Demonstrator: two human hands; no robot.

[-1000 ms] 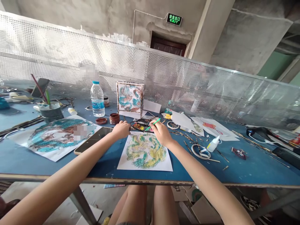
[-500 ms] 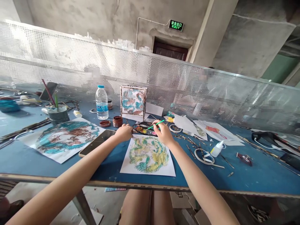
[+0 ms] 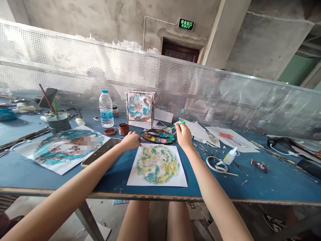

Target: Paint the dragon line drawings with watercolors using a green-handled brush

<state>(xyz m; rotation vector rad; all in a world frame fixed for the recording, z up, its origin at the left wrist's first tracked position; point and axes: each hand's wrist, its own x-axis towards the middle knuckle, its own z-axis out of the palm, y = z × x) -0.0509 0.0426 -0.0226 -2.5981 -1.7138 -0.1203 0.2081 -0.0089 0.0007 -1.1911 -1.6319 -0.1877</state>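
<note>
Painting [image 3: 157, 164]: round, yellow and teal on white. Right hand [image 3: 184, 135] pinches brush [image 3: 182, 122]; left hand [image 3: 130, 140] loosely curled, hold unclear.

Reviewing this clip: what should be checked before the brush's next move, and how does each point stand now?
1. Green brush held in the right hand: ok.
2. Paint palette open, near the brush: ok.
3. Painted sheet flat, its design uncovered: ok.
4. Brown jar closed: not ok; its lid lies beside it.
5. Brush tip carrying paint: cannot tell, too small.
6. Left hand off the sheet: cannot tell; it is near the far-left corner.
</note>
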